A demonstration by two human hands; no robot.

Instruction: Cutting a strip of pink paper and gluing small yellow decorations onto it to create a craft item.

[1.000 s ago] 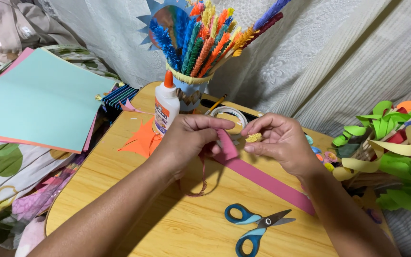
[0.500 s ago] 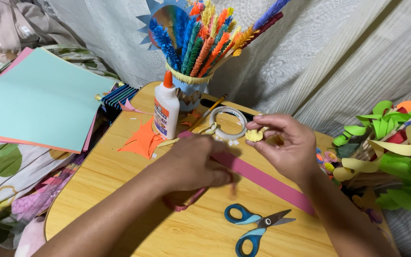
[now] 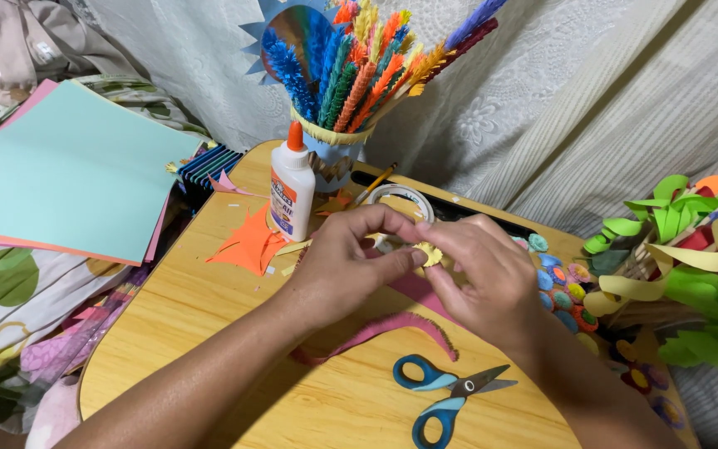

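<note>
Both my hands are pinched on the small yellow paper roll (image 3: 432, 254) mid-table, left hand (image 3: 344, 264) and right hand (image 3: 482, 278) together. Looks like rolling it tight; the fringed pink strip (image 3: 392, 328) lies just nearer, so next probably needs careful wrapping.

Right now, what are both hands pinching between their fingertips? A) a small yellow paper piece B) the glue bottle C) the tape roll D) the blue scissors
A: the left hand and right hand meet on a small yellow paper piece, while the scissors lie untouched on the table and the glue bottle stands apart behind them.
</note>
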